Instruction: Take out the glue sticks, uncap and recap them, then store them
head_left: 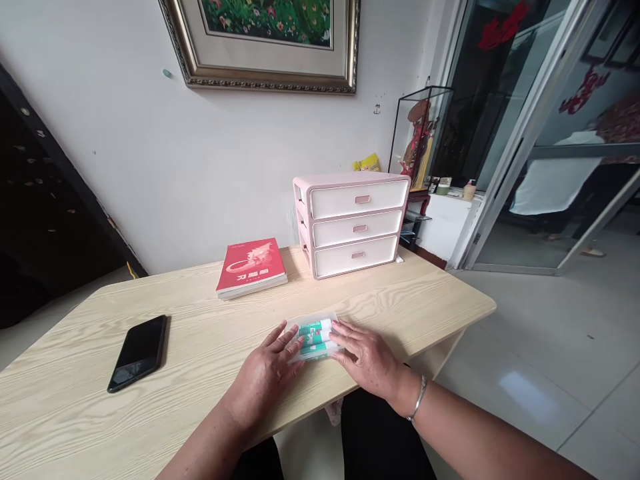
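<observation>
Near the front edge of the table [200, 360], our left hand [267, 368] and right hand [369, 358] flank a clear container [327, 316] of green-and-white tubes [315, 338], touching it from both sides. Our fingers cover parts of it, and the print is too small to read; we cannot tell whether either grip is closed. Behind stands a pink drawer unit [359, 228]; above, a framed picture [270, 67] is cropped.

Head cam, sole view | from wearer's head, above near edge of table [200, 347] | faces forward, tilted down | close over left hand [267, 365] and right hand [369, 357] | reaches far wall [125, 167]
</observation>
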The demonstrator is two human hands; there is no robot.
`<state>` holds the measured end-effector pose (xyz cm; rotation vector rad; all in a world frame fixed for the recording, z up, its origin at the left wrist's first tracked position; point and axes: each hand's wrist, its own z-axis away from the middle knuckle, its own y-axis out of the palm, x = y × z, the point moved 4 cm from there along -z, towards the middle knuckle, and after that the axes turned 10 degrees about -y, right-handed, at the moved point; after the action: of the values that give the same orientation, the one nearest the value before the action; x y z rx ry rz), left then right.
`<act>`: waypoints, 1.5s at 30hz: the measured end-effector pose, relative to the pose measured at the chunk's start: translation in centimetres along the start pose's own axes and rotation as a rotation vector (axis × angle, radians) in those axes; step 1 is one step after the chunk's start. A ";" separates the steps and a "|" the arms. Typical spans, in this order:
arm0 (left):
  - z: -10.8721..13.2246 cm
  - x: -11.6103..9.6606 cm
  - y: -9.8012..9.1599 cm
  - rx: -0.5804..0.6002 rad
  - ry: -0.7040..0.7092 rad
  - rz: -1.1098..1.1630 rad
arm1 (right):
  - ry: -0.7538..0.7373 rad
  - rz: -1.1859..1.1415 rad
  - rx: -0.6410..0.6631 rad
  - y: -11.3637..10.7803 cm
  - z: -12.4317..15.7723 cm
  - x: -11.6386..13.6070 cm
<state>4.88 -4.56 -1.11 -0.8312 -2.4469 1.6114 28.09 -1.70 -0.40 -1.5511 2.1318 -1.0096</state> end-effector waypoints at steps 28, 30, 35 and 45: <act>-5.1 -2.1 -0.6 0.262 -0.440 0.126 | 1.161 -1.078 -0.801 0.8 -3.1 -16.7; -4.8 -2.0 -0.5 0.228 -0.445 0.145 | 1.212 -1.145 -0.827 1.6 -3.9 -18.1; -3.6 -0.8 -0.1 0.104 -0.436 0.193 | 1.288 -1.255 -0.932 3.2 -6.2 -20.9; -4.1 0.0 -2.3 -0.047 -0.424 0.218 | 1.390 -1.332 -1.080 3.5 -7.5 -22.9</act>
<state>5.49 -1.89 2.70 -0.8636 -2.7626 1.9929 29.28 22.62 -0.90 -4.0197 2.2311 -1.7392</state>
